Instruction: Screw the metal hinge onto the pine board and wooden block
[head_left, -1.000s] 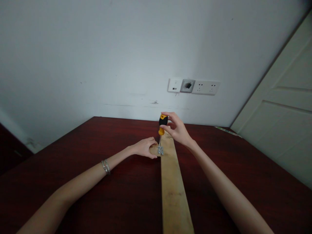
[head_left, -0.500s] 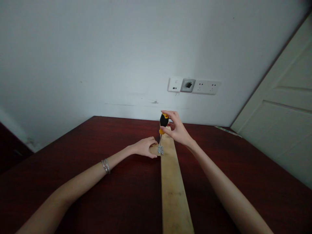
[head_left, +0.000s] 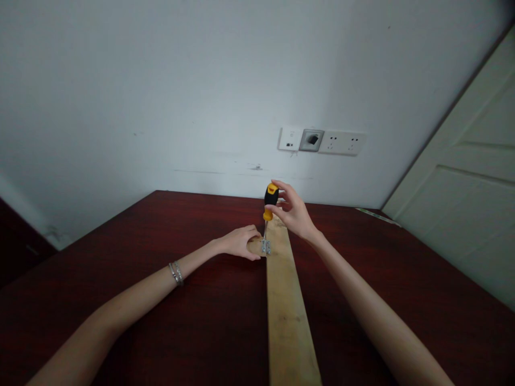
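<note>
My right hand (head_left: 293, 210) grips the black and yellow handle of a screwdriver (head_left: 271, 194), which stands nearly upright. Its shaft runs down to a small metal hinge (head_left: 266, 247); the tip is too small to make out. One leaf of the hinge lies on a long wooden plank (head_left: 286, 305), the other on a small wooden block (head_left: 255, 246) at the plank's left side. Thumb and fingers of my left hand (head_left: 238, 242) are closed round that block, with a bracelet (head_left: 176, 273) on the wrist.
A dark red tabletop (head_left: 193, 332) lies under the wood and meets a white wall (head_left: 181, 96). On the wall sit power sockets (head_left: 341, 143) and a switch plate (head_left: 289, 139). A pale panelled door (head_left: 462, 187) stands at the right. A thin strip (head_left: 377, 216) lies near the table's back right edge.
My right fingers have shifted on the screwdriver's handle, and its yellow end now shows more. My left hand stays on the block.
</note>
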{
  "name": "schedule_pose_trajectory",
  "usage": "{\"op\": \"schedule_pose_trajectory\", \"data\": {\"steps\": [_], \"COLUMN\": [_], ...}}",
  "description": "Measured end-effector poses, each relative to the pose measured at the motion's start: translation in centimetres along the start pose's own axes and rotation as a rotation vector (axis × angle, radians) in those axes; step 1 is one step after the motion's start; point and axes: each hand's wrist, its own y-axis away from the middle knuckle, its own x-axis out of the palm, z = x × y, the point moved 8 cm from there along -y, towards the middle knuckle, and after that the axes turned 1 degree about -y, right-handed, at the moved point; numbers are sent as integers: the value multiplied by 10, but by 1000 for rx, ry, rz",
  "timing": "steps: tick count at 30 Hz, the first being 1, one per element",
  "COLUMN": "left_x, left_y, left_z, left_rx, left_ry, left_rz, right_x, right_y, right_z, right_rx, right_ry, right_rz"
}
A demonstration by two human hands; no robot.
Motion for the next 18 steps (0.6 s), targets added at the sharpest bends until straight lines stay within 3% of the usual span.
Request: {"op": "schedule_pose_trajectory", "data": {"steps": [18], "left_x": [1], "left_y": [0], "left_z": [1], "left_rx": [-11], "left_ry": [-18], "left_rz": [-9], "right_x": [-4], "right_y": [0], "right_z": [-2], "right_rx": [20], "right_ry": [25], "right_rz": [-40]}}
